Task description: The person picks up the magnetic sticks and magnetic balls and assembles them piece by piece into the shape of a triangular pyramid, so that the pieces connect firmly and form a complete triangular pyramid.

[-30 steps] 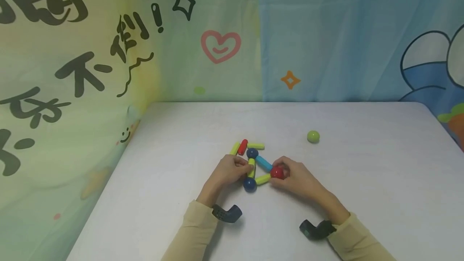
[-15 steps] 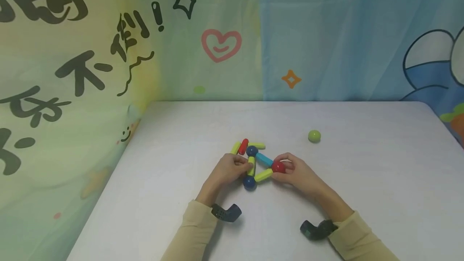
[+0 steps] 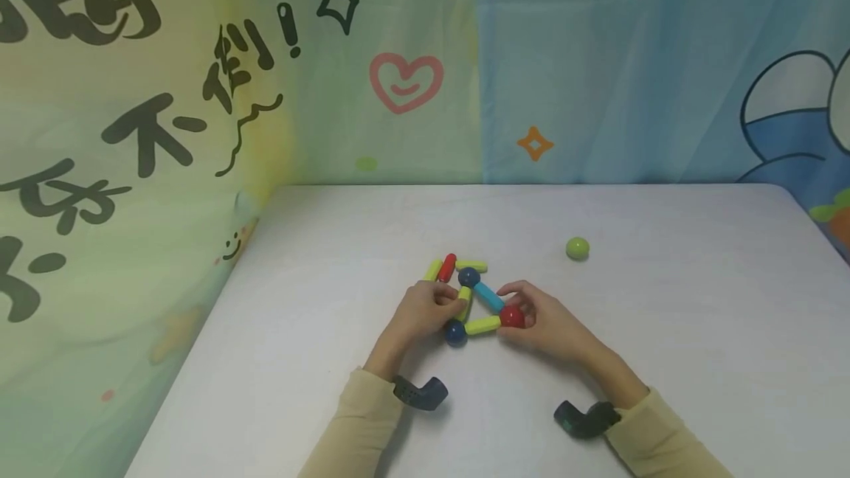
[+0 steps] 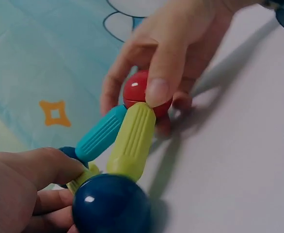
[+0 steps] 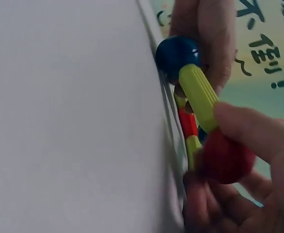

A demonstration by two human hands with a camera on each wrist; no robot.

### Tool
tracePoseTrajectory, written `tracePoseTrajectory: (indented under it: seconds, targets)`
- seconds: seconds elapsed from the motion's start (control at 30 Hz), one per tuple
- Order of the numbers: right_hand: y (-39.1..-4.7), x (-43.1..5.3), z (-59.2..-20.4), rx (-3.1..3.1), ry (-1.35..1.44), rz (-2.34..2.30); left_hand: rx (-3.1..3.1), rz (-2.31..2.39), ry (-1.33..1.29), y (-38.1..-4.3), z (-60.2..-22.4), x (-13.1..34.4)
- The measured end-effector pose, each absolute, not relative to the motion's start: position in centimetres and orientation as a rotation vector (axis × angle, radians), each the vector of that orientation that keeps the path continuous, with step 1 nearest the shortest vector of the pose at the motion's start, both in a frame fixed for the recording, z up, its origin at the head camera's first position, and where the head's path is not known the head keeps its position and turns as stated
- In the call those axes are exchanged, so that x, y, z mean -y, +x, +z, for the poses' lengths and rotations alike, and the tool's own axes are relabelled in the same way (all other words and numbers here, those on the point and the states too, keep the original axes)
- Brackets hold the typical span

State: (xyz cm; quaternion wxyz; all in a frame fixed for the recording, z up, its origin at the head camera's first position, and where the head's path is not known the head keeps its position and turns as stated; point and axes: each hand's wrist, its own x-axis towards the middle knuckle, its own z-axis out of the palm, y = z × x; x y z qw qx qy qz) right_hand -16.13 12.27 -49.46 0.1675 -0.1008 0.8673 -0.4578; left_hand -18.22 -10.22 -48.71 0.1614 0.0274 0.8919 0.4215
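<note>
A triangle of toy building rods and balls is held between both hands. My left hand (image 3: 425, 308) pinches the yellow-green rod (image 3: 465, 302) that joins two dark blue balls, the far one (image 3: 468, 276) and the near one (image 3: 455, 333). With thumb and fingers, my right hand (image 3: 551, 319) grips the red ball (image 3: 512, 316) at the right corner. A light blue rod (image 4: 102, 133) and a second yellow-green rod (image 4: 132, 141) run from the red ball to the blue balls. In the right wrist view, the thumb lies across the joint of rod and red ball (image 5: 228, 158).
Behind the left hand lie a loose red rod (image 3: 448, 267) and two yellow-green rods, one angled (image 3: 432, 270) and one sideways (image 3: 471, 266). A green ball (image 3: 578, 248) sits farther back on the right of the white table (image 3: 664, 257). Printed cloth hangs behind.
The triangle has turned slightly in the hands: the far blue ball has shifted right, and the red ball has dipped toward me over the last half second. Both hands keep their holds.
</note>
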Motion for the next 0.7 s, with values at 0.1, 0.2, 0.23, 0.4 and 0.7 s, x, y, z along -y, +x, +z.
tracePoseTrajectory:
  seconds: [0.1, 0.2, 0.23, 0.4, 0.7]
  targets:
    - [-15.9, -12.1, -49.0, -2.604, -0.359, -1.121, -2.592, 1.155, 0.112, -18.0, -48.6, 9.9]
    - [-15.7, -12.0, -48.7, -2.654, -0.380, -1.039, -2.631, 1.126, 0.130, -17.9, -48.6, 9.6]
    - [-15.7, -12.0, -48.6, -2.661, -0.378, -1.029, -2.645, 1.119, 0.136, -17.8, -48.6, 9.5]
    - [-15.6, -11.9, -48.4, -2.669, -0.374, -1.004, -2.737, 1.044, 0.180, -17.6, -48.9, 9.1]
    - [-15.2, -12.0, -47.5, -2.677, -0.351, -0.863, -2.832, 0.946, 0.257, -17.3, -48.6, 8.4]
